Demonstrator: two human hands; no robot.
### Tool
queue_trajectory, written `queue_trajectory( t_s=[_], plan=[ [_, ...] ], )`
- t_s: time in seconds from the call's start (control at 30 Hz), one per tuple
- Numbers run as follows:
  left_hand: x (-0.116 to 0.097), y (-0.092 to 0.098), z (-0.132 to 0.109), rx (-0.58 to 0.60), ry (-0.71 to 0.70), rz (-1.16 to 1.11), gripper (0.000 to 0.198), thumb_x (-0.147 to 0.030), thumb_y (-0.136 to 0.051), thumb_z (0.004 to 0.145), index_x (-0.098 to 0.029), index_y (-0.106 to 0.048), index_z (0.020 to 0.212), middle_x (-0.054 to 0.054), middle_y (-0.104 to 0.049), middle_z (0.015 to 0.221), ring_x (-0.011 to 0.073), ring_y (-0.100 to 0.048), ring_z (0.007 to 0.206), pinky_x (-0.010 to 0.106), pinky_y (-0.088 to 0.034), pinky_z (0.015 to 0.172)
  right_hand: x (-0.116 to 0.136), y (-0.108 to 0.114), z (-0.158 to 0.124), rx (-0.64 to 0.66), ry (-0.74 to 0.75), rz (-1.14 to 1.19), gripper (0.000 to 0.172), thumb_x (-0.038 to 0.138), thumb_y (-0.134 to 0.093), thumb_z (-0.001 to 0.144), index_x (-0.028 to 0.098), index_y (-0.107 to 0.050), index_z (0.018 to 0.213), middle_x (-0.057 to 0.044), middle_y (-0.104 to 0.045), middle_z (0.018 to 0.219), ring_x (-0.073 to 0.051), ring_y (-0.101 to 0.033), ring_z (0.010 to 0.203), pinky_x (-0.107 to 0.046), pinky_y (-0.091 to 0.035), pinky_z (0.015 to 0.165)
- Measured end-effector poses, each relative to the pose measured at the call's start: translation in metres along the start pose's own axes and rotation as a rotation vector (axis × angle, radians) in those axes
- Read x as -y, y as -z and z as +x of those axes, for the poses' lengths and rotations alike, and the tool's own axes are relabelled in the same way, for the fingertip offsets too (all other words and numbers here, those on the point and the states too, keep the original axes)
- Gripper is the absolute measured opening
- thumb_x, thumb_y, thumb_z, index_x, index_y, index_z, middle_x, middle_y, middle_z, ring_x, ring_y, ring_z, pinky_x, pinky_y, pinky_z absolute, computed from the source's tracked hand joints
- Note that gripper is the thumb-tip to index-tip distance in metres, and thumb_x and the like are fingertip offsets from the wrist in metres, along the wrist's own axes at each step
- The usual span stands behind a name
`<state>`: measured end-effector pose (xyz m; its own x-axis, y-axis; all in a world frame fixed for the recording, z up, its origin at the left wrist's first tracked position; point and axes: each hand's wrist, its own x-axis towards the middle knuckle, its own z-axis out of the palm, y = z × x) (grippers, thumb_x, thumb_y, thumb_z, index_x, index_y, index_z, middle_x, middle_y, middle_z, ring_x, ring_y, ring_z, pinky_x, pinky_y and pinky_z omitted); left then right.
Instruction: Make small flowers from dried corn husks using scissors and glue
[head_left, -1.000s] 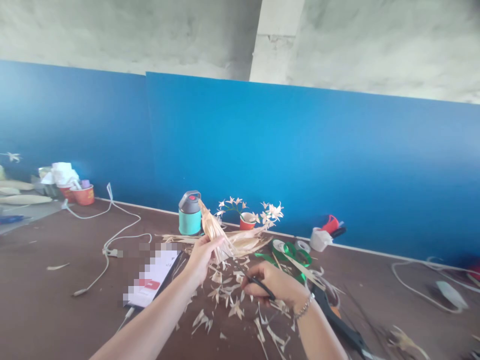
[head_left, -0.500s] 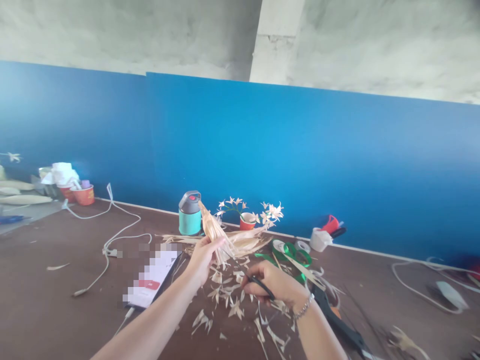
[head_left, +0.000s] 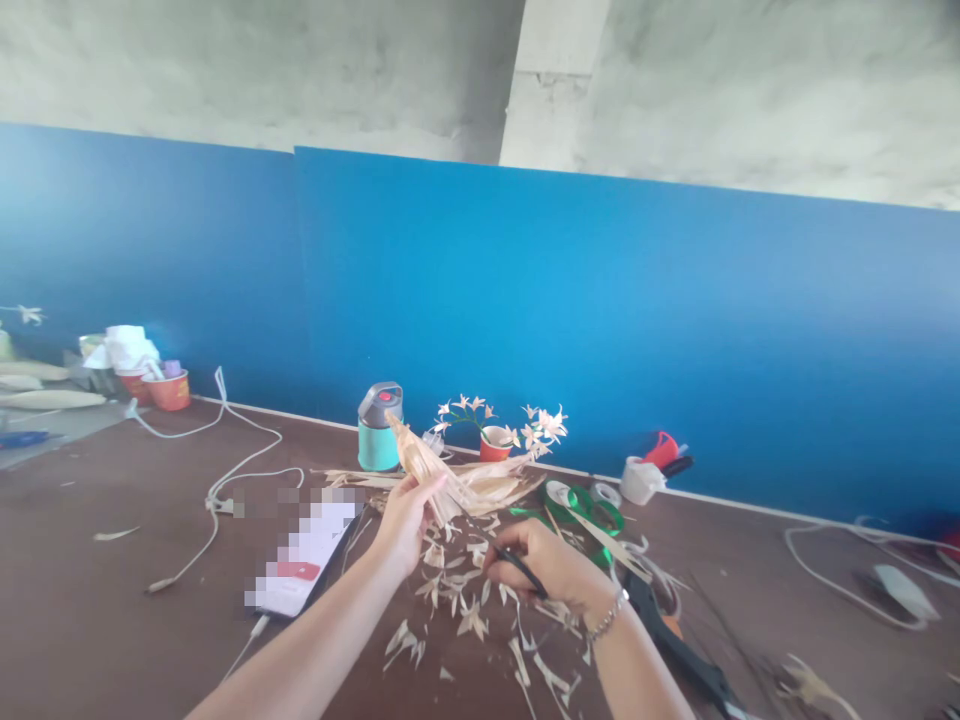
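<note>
My left hand pinches a dried corn husk, pale and pleated, its tip pointing up and left. In my right hand are black-handled scissors, gripped by the loops; their blades reach toward the lower edge of the husk and are hard to make out. Below the hands lie several cut husk flowers and scraps on the brown table. Behind the held piece rests a pile of longer husks.
A teal jar and a red cup with husk-flower stems stand by the blue partition. Left is a phone with white cables. Green ribbon rolls, a white cup and a black tool lie right.
The husk's tip has tilted slightly down and left in my left hand. My right hand with the scissors has barely moved.
</note>
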<state>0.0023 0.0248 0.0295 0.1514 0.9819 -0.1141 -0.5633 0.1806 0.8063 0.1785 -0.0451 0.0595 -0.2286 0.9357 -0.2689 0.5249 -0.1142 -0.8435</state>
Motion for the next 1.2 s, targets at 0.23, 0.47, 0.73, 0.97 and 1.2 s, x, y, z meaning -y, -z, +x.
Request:
queue_trajectory(
  t_s=[0.23,0.47,0.73,0.97,1.2],
  plan=[
    [0.0,-0.004,-0.004,-0.064,0.01,-0.049,0.027,-0.025,-0.078,0.056,-0.013,-0.064,0.075,0.003,-0.07,0.065,0.0153,-0.065,0.058,0.023,-0.05,0.057,-0.001,-0.002,0.002,-0.022,-0.023,0.017,0.013,0.023,-0.061,0.068,0.014,-0.066,0.076,0.006,-0.049,0.041,-0.006,-0.043,0.036,-0.015,-0.033,0.036],
    [0.0,-0.007,-0.007,-0.049,0.012,-0.08,0.023,-0.023,-0.078,0.058,-0.012,-0.063,0.073,0.002,-0.069,0.062,0.0127,-0.063,0.054,0.021,-0.048,0.052,-0.008,-0.003,0.005,-0.019,-0.002,0.044,0.014,0.022,-0.06,0.069,0.013,-0.066,0.078,0.005,-0.05,0.043,-0.006,-0.043,0.037,-0.014,-0.032,0.035],
    [0.002,-0.009,-0.007,-0.092,0.021,-0.166,0.019,-0.017,-0.076,0.061,-0.013,-0.061,0.072,0.001,-0.069,0.062,0.0117,-0.063,0.052,0.019,-0.048,0.05,-0.006,-0.004,0.006,-0.044,-0.021,0.031,0.014,0.024,-0.06,0.069,0.013,-0.065,0.077,0.006,-0.049,0.042,-0.006,-0.042,0.036,-0.015,-0.032,0.034],
    [0.001,-0.015,-0.014,-0.125,0.034,-0.215,0.015,-0.014,-0.073,0.064,-0.013,-0.061,0.073,0.002,-0.069,0.063,0.0114,-0.063,0.052,0.019,-0.049,0.052,0.003,-0.005,0.003,-0.046,-0.034,0.032,0.013,0.022,-0.062,0.067,0.014,-0.065,0.076,0.007,-0.047,0.039,-0.006,-0.041,0.035,-0.015,-0.03,0.035],
    [0.004,-0.015,-0.014,-0.16,0.04,-0.266,0.017,-0.015,-0.075,0.065,-0.013,-0.06,0.072,0.0,-0.067,0.062,0.0091,-0.061,0.052,0.017,-0.047,0.049,0.006,-0.008,0.004,-0.053,-0.042,0.032,0.014,0.024,-0.065,0.066,0.014,-0.065,0.076,0.008,-0.045,0.038,-0.005,-0.039,0.034,-0.016,-0.031,0.037]
  ],
)
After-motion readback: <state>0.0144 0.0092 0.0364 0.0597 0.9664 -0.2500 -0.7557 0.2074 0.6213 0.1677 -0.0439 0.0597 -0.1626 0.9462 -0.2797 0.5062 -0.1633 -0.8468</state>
